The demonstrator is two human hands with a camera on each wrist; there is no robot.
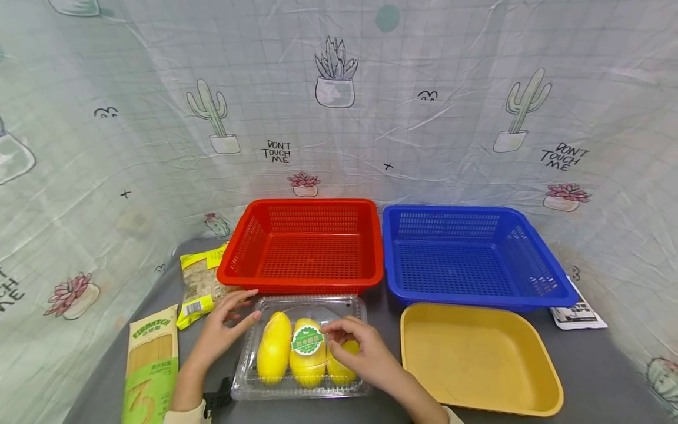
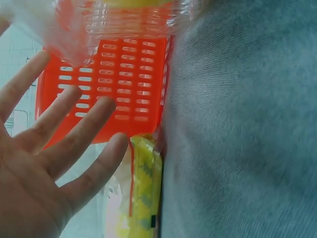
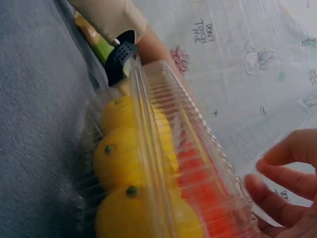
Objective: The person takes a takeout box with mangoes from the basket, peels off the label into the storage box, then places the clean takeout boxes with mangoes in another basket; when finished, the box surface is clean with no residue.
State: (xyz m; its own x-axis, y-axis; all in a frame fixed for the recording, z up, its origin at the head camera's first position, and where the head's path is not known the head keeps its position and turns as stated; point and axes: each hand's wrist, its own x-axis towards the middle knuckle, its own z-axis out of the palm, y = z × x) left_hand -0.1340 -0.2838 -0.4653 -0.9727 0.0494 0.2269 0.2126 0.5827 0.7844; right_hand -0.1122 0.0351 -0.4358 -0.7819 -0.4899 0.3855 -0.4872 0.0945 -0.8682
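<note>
A clear plastic clamshell box (image 1: 299,391) with three yellow mango-like fruits (image 1: 273,347) lies in front of me, its lid down. On the lid is a round green-and-white sticker (image 1: 308,340). My left hand (image 1: 225,330) is at the box's left side, fingers spread and holding nothing in the left wrist view. Over the right part of the lid hovers my right hand (image 1: 365,353), loosely bent, its fingertips close by the sticker's right edge. The right wrist view shows a gap between its thumb and fingers, and small green stem ends on the fruits (image 3: 119,153).
Behind the box stands a red basket (image 1: 300,288), with a blue basket (image 1: 477,300) to its right. A yellow tray (image 1: 479,406) lies at right, and a white packet (image 1: 580,318) is partly under the blue basket. Left are a yellow bag (image 1: 198,282) and a pasta pack (image 1: 150,365).
</note>
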